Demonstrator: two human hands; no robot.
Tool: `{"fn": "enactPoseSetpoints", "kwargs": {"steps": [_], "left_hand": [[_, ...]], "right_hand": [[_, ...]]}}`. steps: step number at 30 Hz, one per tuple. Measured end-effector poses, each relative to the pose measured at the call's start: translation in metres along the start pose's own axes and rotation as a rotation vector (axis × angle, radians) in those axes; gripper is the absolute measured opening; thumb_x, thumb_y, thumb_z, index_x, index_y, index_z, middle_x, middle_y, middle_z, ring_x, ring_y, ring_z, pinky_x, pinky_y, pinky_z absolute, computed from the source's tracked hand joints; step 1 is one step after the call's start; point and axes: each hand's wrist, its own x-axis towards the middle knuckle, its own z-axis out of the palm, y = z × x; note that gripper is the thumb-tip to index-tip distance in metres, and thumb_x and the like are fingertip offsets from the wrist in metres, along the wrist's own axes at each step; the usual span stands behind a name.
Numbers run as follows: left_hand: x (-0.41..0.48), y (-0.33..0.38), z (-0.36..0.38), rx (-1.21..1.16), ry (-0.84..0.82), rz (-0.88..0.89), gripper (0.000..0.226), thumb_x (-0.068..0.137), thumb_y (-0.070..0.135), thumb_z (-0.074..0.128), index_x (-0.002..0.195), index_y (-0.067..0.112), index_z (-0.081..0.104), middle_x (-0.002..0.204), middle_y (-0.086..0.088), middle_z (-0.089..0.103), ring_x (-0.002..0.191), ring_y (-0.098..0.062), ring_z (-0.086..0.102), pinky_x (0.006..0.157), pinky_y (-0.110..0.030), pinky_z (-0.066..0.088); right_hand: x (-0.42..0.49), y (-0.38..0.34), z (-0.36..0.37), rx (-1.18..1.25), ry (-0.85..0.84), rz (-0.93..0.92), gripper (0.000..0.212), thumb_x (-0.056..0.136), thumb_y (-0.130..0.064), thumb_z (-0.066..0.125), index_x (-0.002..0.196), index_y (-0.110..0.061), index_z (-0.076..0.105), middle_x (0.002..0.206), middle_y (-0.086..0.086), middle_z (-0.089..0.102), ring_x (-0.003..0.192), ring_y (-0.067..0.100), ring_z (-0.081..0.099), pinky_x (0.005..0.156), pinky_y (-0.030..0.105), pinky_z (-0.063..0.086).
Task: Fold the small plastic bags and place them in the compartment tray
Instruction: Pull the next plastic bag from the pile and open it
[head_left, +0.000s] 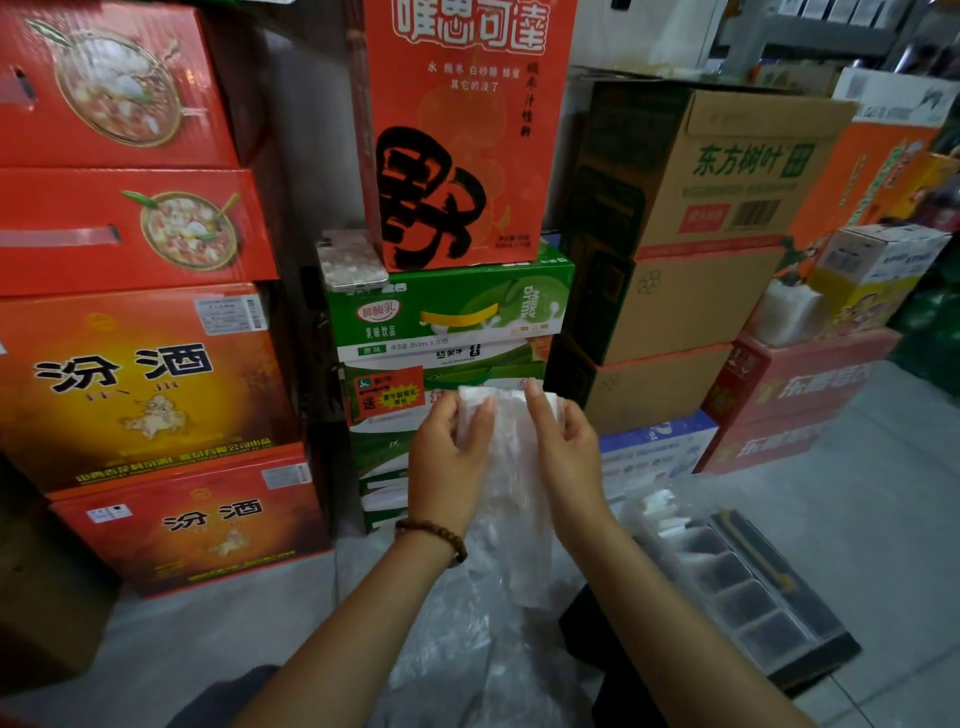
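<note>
Both hands are raised at the centre of the frame and share one thin clear plastic bag (511, 467). The left hand (449, 457) pinches the bag's top left corner between thumb and curled fingers, and the right hand (569, 447) pinches the top right corner the same way. Held by its upper edge, the bag hangs straight down between the forearms, which probably lets it flatten before the first fold. Below it, at the lower centre, lies a loose heap of more clear plastic (457, 639) on the floor (857, 493), likely the supply to work through. The compartment tray (748, 605) sits at the lower right, just beside the right forearm and so within easy reach. Its far end holds a few white folded pieces (657, 506), while the nearer compartments look dark and unfilled. Stacked cartons (457, 312) fill the background.
</note>
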Motion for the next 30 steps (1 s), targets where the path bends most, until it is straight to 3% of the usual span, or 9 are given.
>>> {"fn": "enactPoseSetpoints", "kwargs": {"steps": [3,6,9,18,20,23,26,28,30], "left_hand": [[0.001,-0.002,0.004,0.001,0.059,-0.004,0.036,0.093,0.033,0.056,0.072,0.007,0.041,0.063,-0.009,0.036,0.057,-0.010,0.035,0.052,-0.024,0.032],[0.003,0.002,0.003,-0.022,0.107,0.017,0.037,0.094,0.029,0.055,0.067,0.013,0.036,0.059,-0.004,0.031,0.051,-0.007,0.028,0.046,-0.019,0.026],[0.005,0.004,0.001,-0.064,0.144,0.006,0.030,0.096,0.028,0.052,0.070,0.013,0.046,0.056,-0.002,0.039,0.047,-0.005,0.030,0.042,-0.015,0.024],[0.016,0.005,-0.006,-0.176,0.247,-0.272,0.034,0.099,0.036,0.042,0.073,0.017,0.051,0.056,0.004,0.039,0.047,-0.009,0.033,0.044,-0.022,0.030],[0.019,0.007,-0.012,-0.180,0.192,-0.322,0.042,0.097,0.049,0.037,0.076,0.016,0.053,0.062,0.001,0.047,0.053,-0.014,0.044,0.051,-0.026,0.039],[0.014,0.011,-0.015,-0.098,-0.134,-0.368,0.057,0.081,0.067,0.046,0.087,0.013,0.062,0.087,-0.004,0.068,0.081,-0.023,0.066,0.074,-0.037,0.056],[0.007,0.016,-0.015,-0.144,-0.326,-0.376,0.031,0.079,0.041,0.069,0.096,0.015,0.070,0.087,0.002,0.075,0.080,-0.014,0.070,0.068,-0.025,0.058],[0.007,0.017,-0.016,-0.186,-0.289,-0.338,0.012,0.082,0.024,0.071,0.092,0.016,0.070,0.079,0.006,0.075,0.070,-0.009,0.070,0.058,-0.019,0.055],[0.008,0.015,-0.018,-0.233,-0.198,-0.308,0.008,0.084,0.017,0.069,0.091,0.016,0.069,0.075,0.006,0.074,0.065,-0.009,0.069,0.055,-0.018,0.054]], "right_hand": [[-0.004,-0.002,0.005,-0.053,0.019,-0.115,0.024,0.092,-0.034,0.063,0.088,-0.010,0.066,0.075,-0.003,0.068,0.066,0.001,0.062,0.058,0.017,0.047],[-0.004,-0.005,0.005,-0.082,0.044,-0.238,0.032,0.096,-0.022,0.059,0.067,-0.012,0.049,0.055,-0.010,0.047,0.049,0.001,0.042,0.048,0.017,0.034],[-0.003,-0.005,0.006,-0.100,0.060,-0.305,0.038,0.097,-0.020,0.057,0.064,-0.015,0.039,0.051,-0.011,0.036,0.048,0.002,0.033,0.047,0.018,0.027],[0.003,-0.006,0.002,0.009,0.086,-0.278,0.036,0.099,-0.020,0.055,0.067,-0.014,0.038,0.057,-0.009,0.033,0.052,0.003,0.029,0.051,0.021,0.031],[0.005,-0.009,-0.002,0.025,0.102,-0.259,0.037,0.099,-0.020,0.054,0.067,-0.015,0.037,0.059,-0.005,0.031,0.052,0.002,0.028,0.049,0.019,0.030],[0.009,-0.008,-0.007,0.006,0.132,-0.235,0.035,0.099,-0.023,0.055,0.068,-0.014,0.042,0.060,-0.001,0.038,0.055,0.007,0.035,0.051,0.024,0.033],[0.013,-0.009,-0.011,0.001,0.129,-0.177,0.037,0.098,-0.028,0.057,0.077,0.002,0.052,0.068,0.011,0.049,0.062,0.020,0.046,0.056,0.031,0.039],[0.013,-0.014,-0.013,-0.009,0.078,-0.112,0.035,0.095,-0.031,0.061,0.080,0.001,0.056,0.068,0.010,0.052,0.062,0.017,0.050,0.057,0.026,0.041],[0.010,-0.020,-0.016,-0.012,-0.083,-0.016,0.027,0.093,-0.027,0.064,0.075,-0.007,0.057,0.060,-0.001,0.056,0.052,0.005,0.052,0.050,0.017,0.041]]}}
